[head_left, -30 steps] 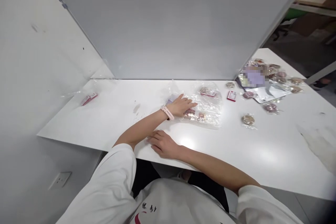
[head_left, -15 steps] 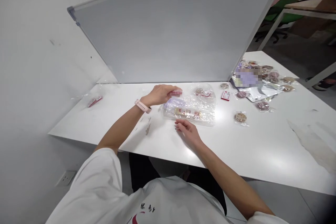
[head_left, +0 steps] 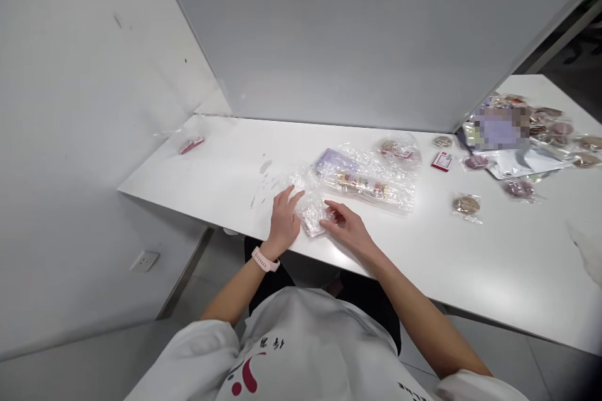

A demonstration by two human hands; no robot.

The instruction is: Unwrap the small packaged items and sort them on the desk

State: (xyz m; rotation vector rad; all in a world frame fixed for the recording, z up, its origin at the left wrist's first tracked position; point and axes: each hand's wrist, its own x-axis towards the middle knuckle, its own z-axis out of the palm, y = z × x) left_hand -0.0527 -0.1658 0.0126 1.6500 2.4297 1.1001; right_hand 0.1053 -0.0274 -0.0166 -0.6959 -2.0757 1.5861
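A crinkled piece of clear plastic wrap (head_left: 311,218) lies on the table between my hands; whether anything is inside it I cannot tell. My left hand (head_left: 285,219), with a pink band on its wrist, rests its spread fingers on the wrap's left side. At the wrap's right edge, my right hand (head_left: 350,230) is curved, thumb and forefinger apart, their tips touching or very near it. Just beyond lies a large clear bag (head_left: 399,191). In or under it show a purple packet (head_left: 336,161), a long gold-and-red package (head_left: 362,184) and a round wrapped item (head_left: 389,147).
A grey-white board (head_left: 329,44) stands along the table's back. Rightward lie a red-and-white box (head_left: 441,161), a wrapped round brown item (head_left: 466,205) and a pile of packets (head_left: 527,160). A small red packet (head_left: 192,145) lies at left.
My left hand has come back toward me from above the bag, and the pink-red item no longer shows in it. Crinkled wrap now lies between my hands. The view has tilted down and shifted left.
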